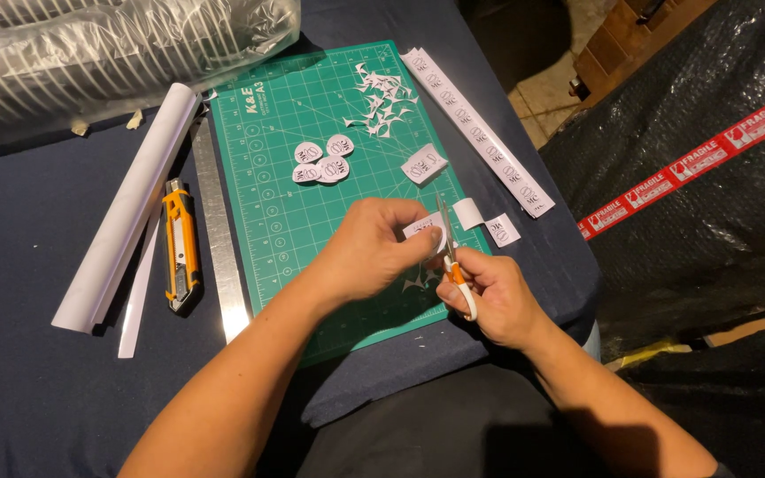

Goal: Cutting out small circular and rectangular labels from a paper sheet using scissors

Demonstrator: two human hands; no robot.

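Mat [285, 230] centre bare; cut-outs [322, 162], scraps [382, 102] crowd top.

Green gridded cutting mat [285, 221] on bench under dark blue cloth [37, 389]. Cluster of round white cut-out stickers [322, 162] on mat, heap of small white paper scraps [382, 102] beyond them. Long white printed sticker strip [480, 133] along mat's right edge. Steel ruler [217, 239] against mat's left edge, orange utility knife [181, 248] just beside it, rolled white paper tube [126, 212] farther left. Clear plastic-wrapped bundle [108, 49] top left. Black bubble-wrapped parcel with red tape [692, 177] at right.
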